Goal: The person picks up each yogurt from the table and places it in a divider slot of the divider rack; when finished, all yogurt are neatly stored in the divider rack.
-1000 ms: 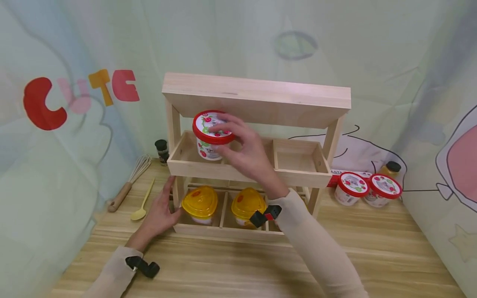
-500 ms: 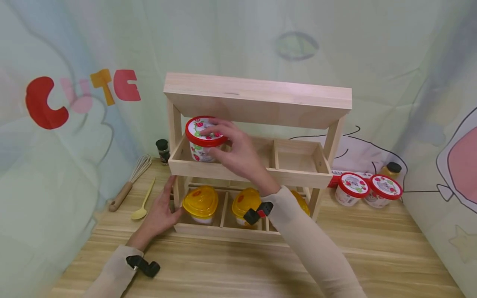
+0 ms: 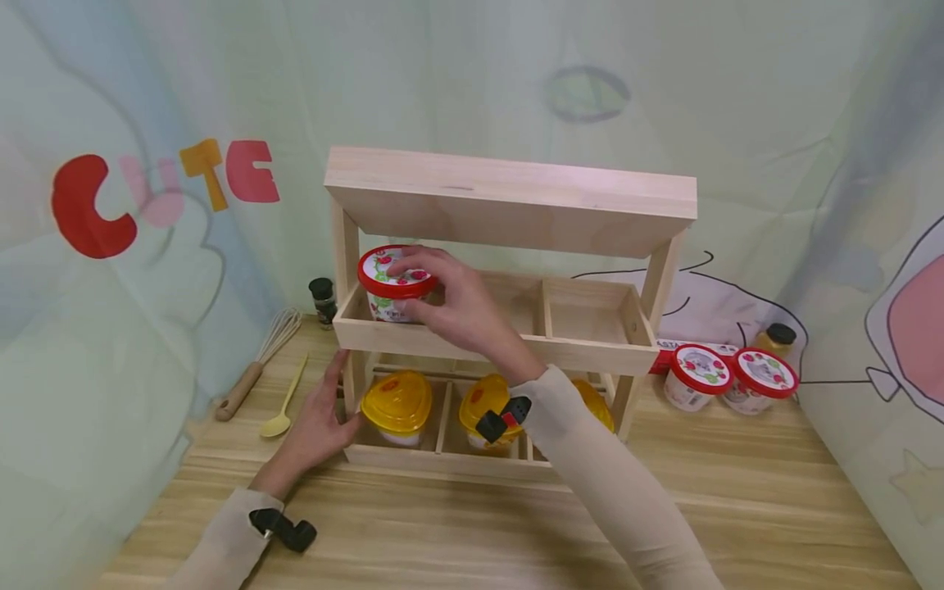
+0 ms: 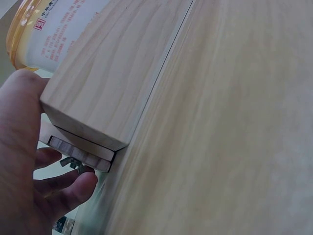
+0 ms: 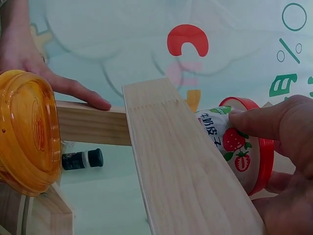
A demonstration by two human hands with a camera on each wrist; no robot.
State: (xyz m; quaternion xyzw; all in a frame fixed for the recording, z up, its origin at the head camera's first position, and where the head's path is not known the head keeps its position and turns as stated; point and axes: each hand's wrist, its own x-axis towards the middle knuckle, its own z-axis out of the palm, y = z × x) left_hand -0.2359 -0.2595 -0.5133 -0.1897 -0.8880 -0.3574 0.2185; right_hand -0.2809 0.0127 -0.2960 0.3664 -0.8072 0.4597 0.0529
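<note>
A two-tier wooden rack [image 3: 509,469] stands on the table. My right hand [image 3: 465,307] grips a paper tub with a red lid [image 3: 379,283] and strawberry prints, low in the left compartment of the upper tier. In the right wrist view, the tub [image 5: 237,156] sits behind the wooden front board, with my thumb on its side; its base is hidden. My left hand [image 3: 320,422] holds the rack's lower left end. In the left wrist view, the fingers of that hand [image 4: 54,181] curl around the corner of the wood.
Yellow-lidded tubs [image 3: 398,401] occupy the lower tier. Two more red-lidded tubs [image 3: 701,369] stand right of the rack, near a yellow jar with a black cap [image 3: 774,336]. Left lie a whisk [image 3: 258,365] and a yellow spoon [image 3: 280,418], beside a black-capped bottle [image 3: 322,301].
My right hand has moved the red-lidded tub left and down into the upper left compartment. The left hand has stayed on the rack's end.
</note>
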